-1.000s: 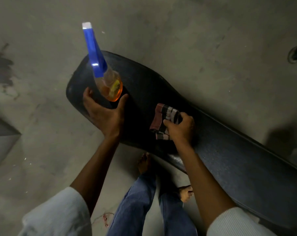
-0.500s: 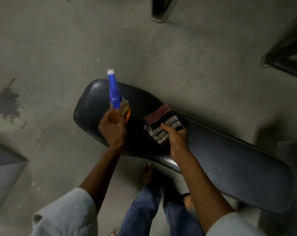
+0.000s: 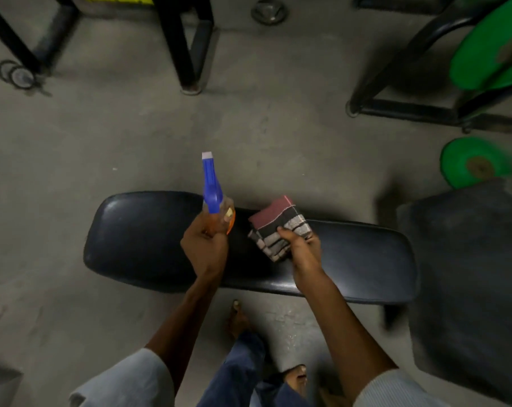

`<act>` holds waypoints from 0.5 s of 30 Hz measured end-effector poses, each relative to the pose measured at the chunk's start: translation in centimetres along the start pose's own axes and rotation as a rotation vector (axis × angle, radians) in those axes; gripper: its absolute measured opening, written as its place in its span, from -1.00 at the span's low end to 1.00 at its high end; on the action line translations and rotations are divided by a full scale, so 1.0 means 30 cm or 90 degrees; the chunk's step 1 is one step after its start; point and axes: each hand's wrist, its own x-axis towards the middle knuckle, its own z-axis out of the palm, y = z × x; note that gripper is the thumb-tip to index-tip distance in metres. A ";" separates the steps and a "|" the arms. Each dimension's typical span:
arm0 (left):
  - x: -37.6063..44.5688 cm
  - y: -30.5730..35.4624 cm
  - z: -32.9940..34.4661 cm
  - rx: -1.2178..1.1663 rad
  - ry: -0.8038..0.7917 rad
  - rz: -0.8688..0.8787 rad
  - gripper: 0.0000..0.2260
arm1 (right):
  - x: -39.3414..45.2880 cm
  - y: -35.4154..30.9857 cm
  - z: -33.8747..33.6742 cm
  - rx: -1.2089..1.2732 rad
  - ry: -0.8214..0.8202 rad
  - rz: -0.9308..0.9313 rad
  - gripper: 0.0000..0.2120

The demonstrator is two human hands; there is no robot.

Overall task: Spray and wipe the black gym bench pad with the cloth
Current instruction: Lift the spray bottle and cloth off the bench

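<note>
The black gym bench pad (image 3: 137, 239) lies across the middle of the view on a concrete floor. My left hand (image 3: 205, 248) grips a spray bottle (image 3: 212, 186) with a blue head and orange liquid, held upright over the pad's middle, nozzle pointing away. My right hand (image 3: 303, 251) holds a folded striped cloth (image 3: 278, 227), maroon, black and grey, just above or on the pad right of the bottle. Whether the cloth touches the pad is unclear.
A second dark pad (image 3: 469, 274) stands at the right. Green weight plates (image 3: 478, 163) and black metal frames (image 3: 187, 54) sit beyond the bench. A small round disc (image 3: 269, 10) lies on the floor at the top. My feet (image 3: 238, 318) are below the bench's near edge.
My left hand went from open beside the bottle's base to gripping the bottle. The cloth has turned slightly in my right hand. The camera has pulled back, showing the whole pad and more equipment.
</note>
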 end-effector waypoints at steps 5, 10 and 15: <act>-0.161 0.130 0.091 0.023 -0.080 0.052 -0.95 | -0.117 -0.104 -0.219 0.081 0.064 -0.047 -0.73; -0.335 0.275 0.154 0.050 -0.114 0.074 -0.82 | -0.257 -0.198 -0.411 0.126 0.112 -0.081 -0.71; -0.519 0.389 0.173 0.062 -0.161 0.095 -0.70 | -0.423 -0.274 -0.582 0.160 0.140 -0.126 -0.72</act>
